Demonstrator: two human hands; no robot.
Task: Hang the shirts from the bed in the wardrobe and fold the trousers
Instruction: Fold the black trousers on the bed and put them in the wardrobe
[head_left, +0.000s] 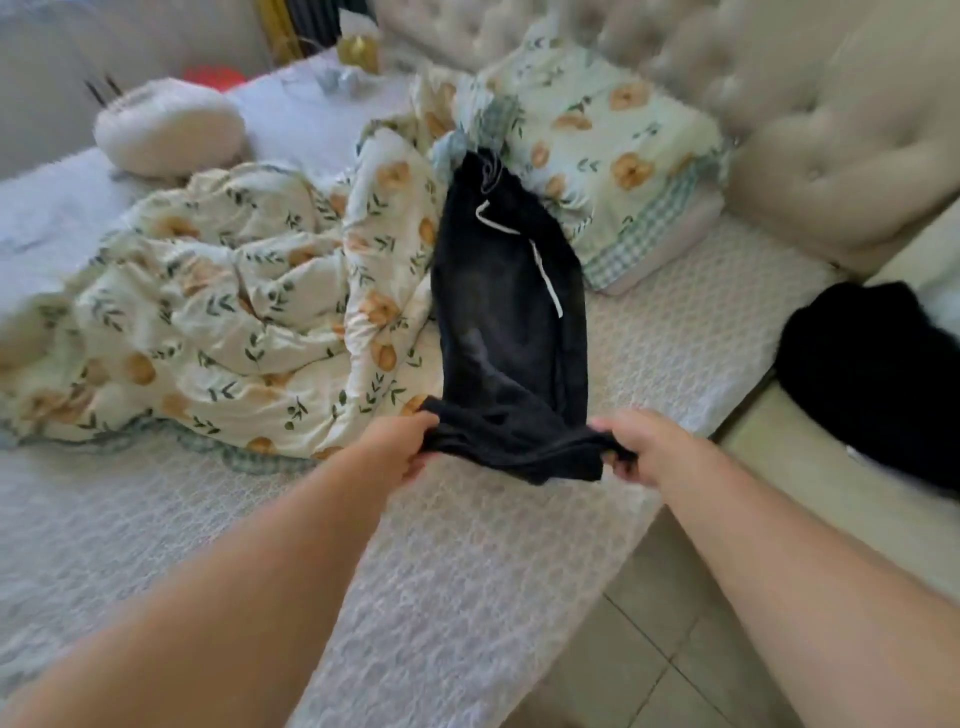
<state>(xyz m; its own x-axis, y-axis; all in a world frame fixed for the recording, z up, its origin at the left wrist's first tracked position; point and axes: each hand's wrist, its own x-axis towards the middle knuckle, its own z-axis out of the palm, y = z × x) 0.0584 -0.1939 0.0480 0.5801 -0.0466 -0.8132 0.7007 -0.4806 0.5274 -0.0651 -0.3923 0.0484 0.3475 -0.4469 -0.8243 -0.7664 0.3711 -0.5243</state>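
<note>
Both hands are held apart, the left hand (402, 441) and the right hand (641, 449) each gripping a corner of the near end of the dark trousers (509, 312). The trousers lie stretched lengthwise on the bed (363, 545), whose cover is white and textured. Their far end, with a white drawstring (545, 270), reaches the flowered pillow (597, 140). A crumpled flowered quilt (234, 312) lies just left of them, with a round white cushion (169, 127) beyond it. A tufted beige headboard (831, 156) stands behind the pillow. A black garment (872, 379) lies on a beige ledge at the right, above the tiled floor (649, 665).
</note>
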